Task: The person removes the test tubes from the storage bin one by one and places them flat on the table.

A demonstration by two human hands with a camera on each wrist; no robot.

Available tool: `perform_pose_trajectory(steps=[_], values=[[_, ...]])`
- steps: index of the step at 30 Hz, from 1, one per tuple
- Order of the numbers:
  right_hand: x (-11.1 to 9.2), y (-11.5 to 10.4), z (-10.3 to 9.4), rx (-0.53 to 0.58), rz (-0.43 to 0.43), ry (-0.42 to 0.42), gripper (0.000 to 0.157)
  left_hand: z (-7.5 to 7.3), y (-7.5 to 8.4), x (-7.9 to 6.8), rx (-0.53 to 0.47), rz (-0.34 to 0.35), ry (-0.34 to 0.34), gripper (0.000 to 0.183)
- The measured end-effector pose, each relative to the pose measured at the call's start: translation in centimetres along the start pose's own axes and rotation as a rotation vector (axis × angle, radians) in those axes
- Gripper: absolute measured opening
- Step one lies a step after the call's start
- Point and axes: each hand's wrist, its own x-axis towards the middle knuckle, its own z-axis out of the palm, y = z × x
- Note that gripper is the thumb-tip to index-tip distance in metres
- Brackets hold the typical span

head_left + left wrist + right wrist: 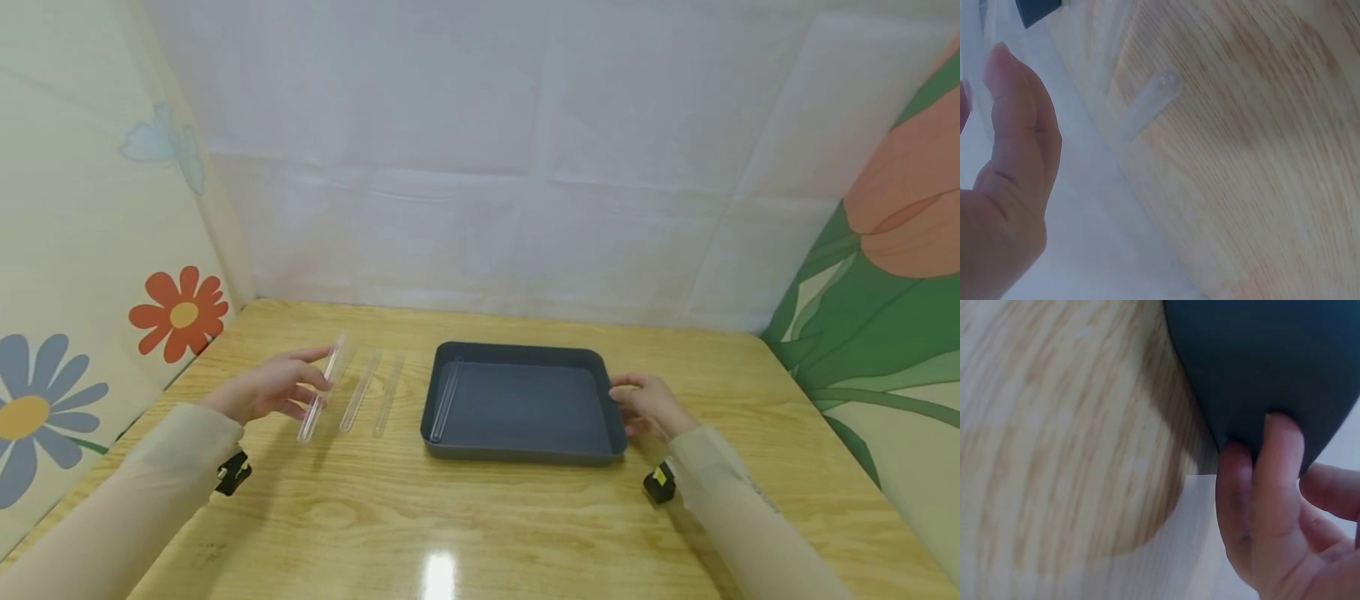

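Note:
My left hand [281, 387] pinches a clear test tube [308, 425] between thumb and fingers, tilted above the table. Just to its right, two more clear test tubes [360, 393] lie side by side on the wood. In the left wrist view, the rounded end of a tube [1163, 87] shows near the fingers. A shallow dark grey tray [525, 408] sits in the middle, with one test tube [446, 400] lying along its left side. At the tray's right wall is my right hand [651, 406]; in the right wrist view its fingertips [1282, 428] press the outer wall.
The wooden table [375, 525] carries the tray and tubes. A white cloth [480, 208] hangs behind it, with flower-patterned sheets [60, 250] at both sides. Black cameras [660, 482] sit at both wrists.

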Motion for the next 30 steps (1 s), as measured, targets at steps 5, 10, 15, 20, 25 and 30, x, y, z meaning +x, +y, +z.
perform_pose_trajectory(steps=[5,10,15,20,25,30], values=[[0.1,0.0,0.0,0.001,0.005,0.006,0.044,-0.4,-0.1,-0.2,0.034,-0.013,0.028,0.082],[0.0,0.1,0.0,0.005,0.010,0.010,0.044,-0.9,-0.2,-0.3,0.059,-0.030,0.044,0.083],[0.1,0.1,0.1,0.010,0.005,0.011,0.044,-1.6,-0.4,-0.3,0.086,-0.022,0.040,0.083],[0.1,-0.1,0.0,0.011,0.007,0.008,0.043,-2.3,-0.7,0.0,0.104,-0.028,0.045,0.082],[0.0,0.0,0.0,0.008,0.000,0.008,0.042,-2.6,-1.0,0.4,0.109,-0.036,0.038,0.083],[0.0,0.0,0.1,-0.004,-0.002,0.015,0.041,-3.0,-1.4,0.7,0.135,-0.050,0.032,0.083]])
